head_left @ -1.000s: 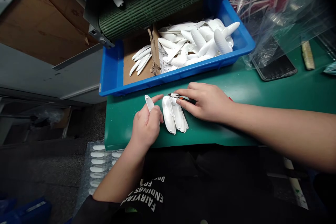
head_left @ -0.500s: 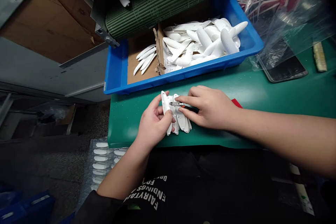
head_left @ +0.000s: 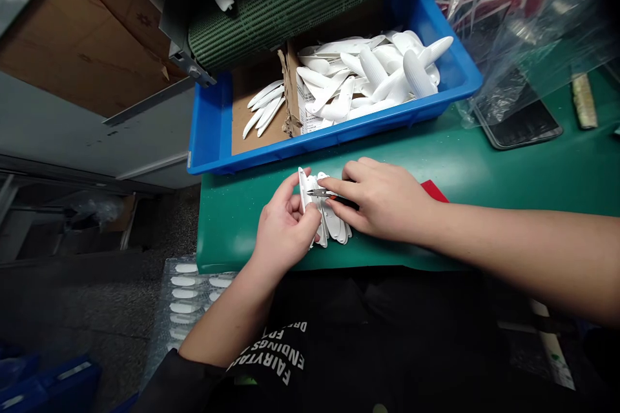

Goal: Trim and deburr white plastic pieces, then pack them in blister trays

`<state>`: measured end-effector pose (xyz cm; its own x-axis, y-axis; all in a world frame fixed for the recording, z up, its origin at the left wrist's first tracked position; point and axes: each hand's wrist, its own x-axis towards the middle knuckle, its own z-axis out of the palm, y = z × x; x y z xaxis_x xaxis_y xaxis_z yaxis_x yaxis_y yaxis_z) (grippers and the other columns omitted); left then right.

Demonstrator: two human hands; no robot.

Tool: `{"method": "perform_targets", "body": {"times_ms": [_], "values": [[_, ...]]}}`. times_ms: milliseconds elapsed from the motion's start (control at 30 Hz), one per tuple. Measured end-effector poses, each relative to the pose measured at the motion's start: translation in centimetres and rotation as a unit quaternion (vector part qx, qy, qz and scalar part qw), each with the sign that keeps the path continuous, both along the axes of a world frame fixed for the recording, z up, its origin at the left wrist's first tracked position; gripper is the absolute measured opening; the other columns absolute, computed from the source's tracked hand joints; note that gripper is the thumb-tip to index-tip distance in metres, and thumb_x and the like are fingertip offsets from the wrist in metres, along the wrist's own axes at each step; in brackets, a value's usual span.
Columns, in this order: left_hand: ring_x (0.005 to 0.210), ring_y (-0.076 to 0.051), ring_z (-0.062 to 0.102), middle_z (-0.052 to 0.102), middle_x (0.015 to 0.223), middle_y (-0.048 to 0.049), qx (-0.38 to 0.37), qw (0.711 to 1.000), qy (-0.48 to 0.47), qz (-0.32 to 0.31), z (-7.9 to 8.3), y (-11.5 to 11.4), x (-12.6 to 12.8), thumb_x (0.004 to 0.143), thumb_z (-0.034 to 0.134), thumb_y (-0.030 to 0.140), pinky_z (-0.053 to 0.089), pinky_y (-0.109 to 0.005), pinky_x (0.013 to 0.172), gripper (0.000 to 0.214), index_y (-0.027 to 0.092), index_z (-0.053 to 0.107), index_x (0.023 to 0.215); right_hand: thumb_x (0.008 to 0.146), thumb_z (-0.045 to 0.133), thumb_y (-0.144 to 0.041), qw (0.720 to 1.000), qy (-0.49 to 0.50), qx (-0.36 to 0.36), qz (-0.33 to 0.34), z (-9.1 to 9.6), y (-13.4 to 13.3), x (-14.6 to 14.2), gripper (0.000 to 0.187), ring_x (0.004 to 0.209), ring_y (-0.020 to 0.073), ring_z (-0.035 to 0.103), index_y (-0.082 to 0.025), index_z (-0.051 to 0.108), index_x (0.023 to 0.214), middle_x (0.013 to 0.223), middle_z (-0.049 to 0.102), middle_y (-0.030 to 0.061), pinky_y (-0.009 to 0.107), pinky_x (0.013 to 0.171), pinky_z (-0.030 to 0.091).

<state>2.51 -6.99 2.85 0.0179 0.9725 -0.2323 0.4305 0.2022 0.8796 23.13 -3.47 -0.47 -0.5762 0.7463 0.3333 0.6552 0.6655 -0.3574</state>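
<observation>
My left hand (head_left: 287, 222) is closed around a long white plastic piece (head_left: 303, 188), holding it tilted up on its edge over the table. In my right hand (head_left: 380, 197) is a small pair of pliers or nippers (head_left: 320, 193) with dark handles, the fingers wrapped round them. Its metal tips point left and reach the inner side of the held piece; I cannot tell whether they touch it. Beneath the tool lie several more white plastic pieces (head_left: 340, 227), overlapping on the green table (head_left: 232, 219).
A blue bin (head_left: 300, 150) with a cardboard divider (head_left: 289, 93) holds many white pieces (head_left: 372, 74). Above it is a green conveyor belt (head_left: 290, 6) carrying a white piece. A phone (head_left: 520, 122), clear plastic bags and a red item (head_left: 434, 191) lie to the right. A tray of white pieces (head_left: 184, 293) sits lower left.
The nipper tips have shifted slightly left, closer to the held piece, which is turned a little more edge-on. The whole view has also moved slightly.
</observation>
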Motion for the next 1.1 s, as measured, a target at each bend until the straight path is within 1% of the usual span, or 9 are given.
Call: {"method": "perform_targets", "body": {"times_ms": [233,367,467,567,667,733,800,967,1100], "values": [[0.050,-0.016,0.068,0.070,0.071,0.0041,0.012,1.000,0.002,-0.013,0.1,-0.1,-0.2,0.091,0.063,0.023,0.055,-0.026,0.051,0.064,0.025,0.054,0.154,0.111,0.051,-0.042,1.000,-0.018,0.000,0.000,0.2,-0.2,-0.1,0.039,0.082,0.0227,0.048,-0.023,0.074,0.136,0.096,0.064,0.0097,0.035,0.062,0.019],[0.051,-0.015,0.065,0.069,0.071,0.0034,0.019,1.000,0.002,-0.017,0.2,-0.3,-0.4,0.092,0.064,0.025,0.054,-0.025,0.051,0.068,0.025,0.052,0.158,0.111,0.050,-0.043,1.000,0.000,0.002,0.004,0.0,-0.2,0.0,0.039,0.080,0.0209,0.051,-0.024,0.074,0.136,0.093,0.066,0.0081,0.035,0.060,0.019],[0.056,-0.016,0.064,0.067,0.069,0.0029,0.021,1.000,-0.004,-0.013,0.2,-0.4,-0.4,0.095,0.064,0.028,0.053,-0.024,0.054,0.067,0.024,0.051,0.161,0.110,0.053,-0.043,0.999,0.050,-0.005,0.004,-0.3,0.2,0.1,0.038,0.076,0.0189,0.055,-0.025,0.076,0.135,0.089,0.067,0.0056,0.034,0.062,0.026],[0.061,-0.016,0.064,0.066,0.069,0.0028,0.016,1.000,-0.007,0.005,-0.2,-0.1,-0.9,0.098,0.064,0.033,0.052,-0.024,0.057,0.069,0.024,0.047,0.165,0.109,0.056,-0.043,0.995,0.103,-0.010,-0.016,-0.5,0.8,0.4,0.037,0.075,0.0176,0.059,-0.024,0.078,0.133,0.088,0.068,0.0045,0.032,0.064,0.033],[0.063,-0.015,0.063,0.069,0.072,0.0031,-0.005,1.000,0.002,0.007,-0.8,0.2,-1.6,0.099,0.067,0.036,0.050,-0.024,0.061,0.080,0.026,0.034,0.171,0.108,0.059,-0.042,0.992,0.112,-0.016,-0.051,-0.4,1.5,0.9,0.036,0.078,0.0185,0.063,-0.025,0.078,0.133,0.091,0.069,0.0044,0.032,0.065,0.037],[0.064,-0.015,0.063,0.071,0.076,0.0033,-0.014,1.000,0.003,-0.004,-1.1,0.4,-2.1,0.100,0.069,0.039,0.049,-0.024,0.063,0.089,0.030,0.021,0.174,0.105,0.062,-0.041,0.993,0.089,-0.018,-0.074,-0.2,1.9,1.4,0.036,0.084,0.0214,0.066,-0.025,0.079,0.132,0.094,0.070,0.0054,0.033,0.067,0.040],[0.065,-0.015,0.064,0.072,0.076,0.0035,-0.011,1.000,0.010,-0.016,-1.3,0.6,-2.4,0.100,0.069,0.039,0.048,-0.024,0.064,0.092,0.032,0.016,0.175,0.103,0.063,-0.041,0.995,0.046,-0.023,-0.090,-0.1,2.5,1.8,0.035,0.091,0.0256,0.067,-0.025,0.080,0.130,0.097,0.070,0.0071,0.036,0.072,0.043],[0.064,-0.015,0.061,0.063,0.069,0.0067,0.013,0.995,0.091,-0.045,-1.3,0.9,-2.2,0.099,0.065,0.035,0.045,-0.027,0.066,0.080,0.031,0.030,0.171,0.104,0.060,-0.041,0.986,-0.103,-0.063,-0.115,0.1,4.1,3.0,0.039,0.099,0.0344,0.066,-0.018,0.079,0.128,0.102,0.070,0.0136,0.046,0.087,0.050],[0.063,-0.015,0.058,0.056,0.066,0.0094,0.012,0.991,0.109,-0.075,-1.1,0.7,-2.6,0.099,0.064,0.037,0.044,-0.027,0.067,0.076,0.032,0.033,0.169,0.105,0.057,-0.044,0.972,-0.168,-0.086,-0.139,0.4,4.6,3.0,0.045,0.107,0.0386,0.065,-0.015,0.076,0.134,0.115,0.068,0.0187,0.050,0.095,0.051]]}}
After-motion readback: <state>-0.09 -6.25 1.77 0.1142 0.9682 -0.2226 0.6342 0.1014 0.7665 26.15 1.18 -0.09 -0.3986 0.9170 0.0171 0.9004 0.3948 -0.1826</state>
